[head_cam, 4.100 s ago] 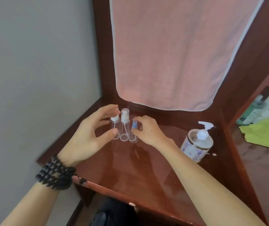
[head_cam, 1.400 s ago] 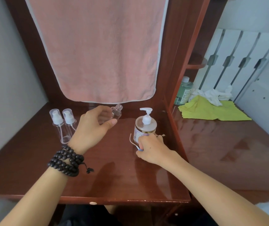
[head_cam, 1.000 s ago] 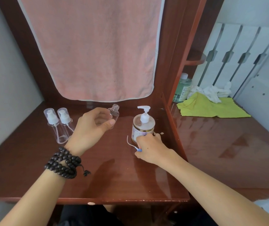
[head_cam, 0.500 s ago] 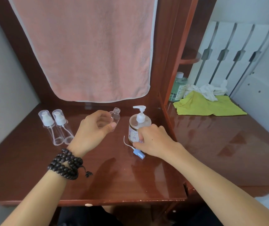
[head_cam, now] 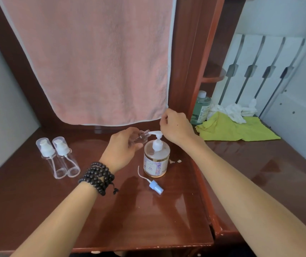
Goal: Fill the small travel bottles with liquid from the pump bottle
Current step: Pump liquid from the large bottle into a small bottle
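Fingers of left hand wrap the open travel bottle, tilted w/ neck at pump bottle nozzle. Right hand loosely curled above pump head. Bottle: light, thin, probably slippery; hold mid-body, not the neck.

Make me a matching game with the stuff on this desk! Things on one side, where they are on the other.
1. towel
2. blue spray cap
3. open small bottle
4. yellow cloth

A. in the left hand
B. hanging at the back
C. lying in front of the pump bottle
D. on the desk to the right

Pairs: 1-B, 2-C, 3-A, 4-D
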`<state>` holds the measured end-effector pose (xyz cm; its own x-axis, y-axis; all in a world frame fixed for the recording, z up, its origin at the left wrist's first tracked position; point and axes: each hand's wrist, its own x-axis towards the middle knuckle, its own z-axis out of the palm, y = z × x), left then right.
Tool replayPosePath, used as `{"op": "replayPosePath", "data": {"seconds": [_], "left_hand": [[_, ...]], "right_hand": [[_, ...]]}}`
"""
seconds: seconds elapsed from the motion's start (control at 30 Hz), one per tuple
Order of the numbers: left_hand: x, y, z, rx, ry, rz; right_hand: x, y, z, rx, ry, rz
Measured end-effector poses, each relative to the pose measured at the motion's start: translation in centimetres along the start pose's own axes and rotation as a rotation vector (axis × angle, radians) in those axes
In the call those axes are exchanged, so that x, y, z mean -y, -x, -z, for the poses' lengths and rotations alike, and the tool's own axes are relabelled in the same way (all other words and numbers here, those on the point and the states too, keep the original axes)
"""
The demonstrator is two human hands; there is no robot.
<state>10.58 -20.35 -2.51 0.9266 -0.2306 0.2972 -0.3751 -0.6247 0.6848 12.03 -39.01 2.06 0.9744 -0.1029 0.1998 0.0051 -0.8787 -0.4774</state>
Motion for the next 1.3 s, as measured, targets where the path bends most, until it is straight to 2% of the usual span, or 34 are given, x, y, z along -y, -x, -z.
{"op": "replayPosePath", "data": {"seconds": [0.27, 0.43, 0.6, 0.77, 1.03, 1.3], "left_hand": [[0.1, -0.8, -0.2, 0.006, -0.064, -0.171], [0.4, -0.8, -1.0, 0.015, -0.141, -0.224], [0.3, 0.0, -1.4, 0.032, -0.128, -0.209], [-0.3, -0.4, -0.5, 0.012, -0.111, -0.23], [-0.1, -0.1, -1.6, 0.017, -0.161, -0.225], [-0.4, -0.3, -0.8, -0.004, -0.16, -0.27]], "right_hand": [[0.6, -2.8, -3.0, 0.256, -0.074, -0.174], [-0.3, -2.5, -3.7, 0.254, -0.073, -0.238], [-0.1, -2.1, -4.1, 0.219, -0.027, -0.208], [0.6, -2.4, -2.5, 0.11, -0.025, -0.133], [-0.4, -1.7, -4.1, 0.162, -0.026, -0.2], [0.7, -2.8, -2.9, 0.131, 0.002, -0.147]]}}
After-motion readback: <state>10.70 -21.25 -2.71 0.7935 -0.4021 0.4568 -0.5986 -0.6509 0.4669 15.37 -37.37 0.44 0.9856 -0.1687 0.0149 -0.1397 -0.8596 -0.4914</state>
